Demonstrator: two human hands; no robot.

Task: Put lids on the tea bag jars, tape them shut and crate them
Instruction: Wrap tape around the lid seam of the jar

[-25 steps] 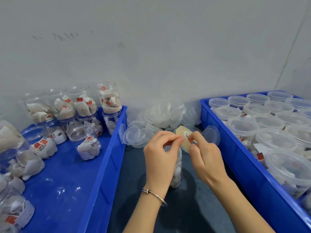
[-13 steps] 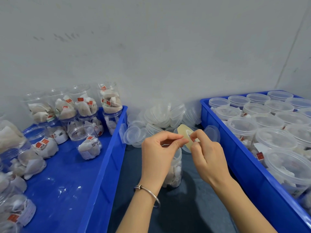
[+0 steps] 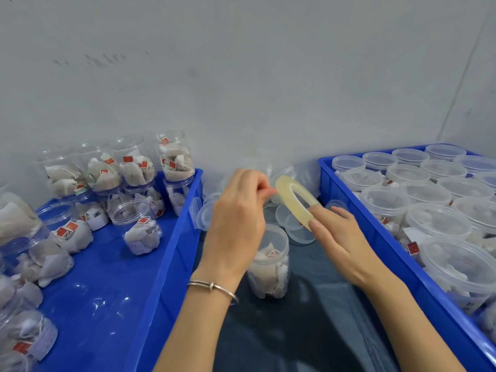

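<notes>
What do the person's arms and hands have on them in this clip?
Both forearms are bare, with no sleeves or gloves in view. The left hand has a thin silver bangle around its wrist, with a small bead or knot on it. The right hand and its wrist carry nothing. No rings show.

Head cam, fwd-down, close over hands (image 3: 268, 224).

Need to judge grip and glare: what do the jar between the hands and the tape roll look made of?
Jar: clear glossy plastic, probably; tea bags show through its wall. Tape roll: translucent yellowish film, likely plastic, smooth with a dull sheen.
</notes>
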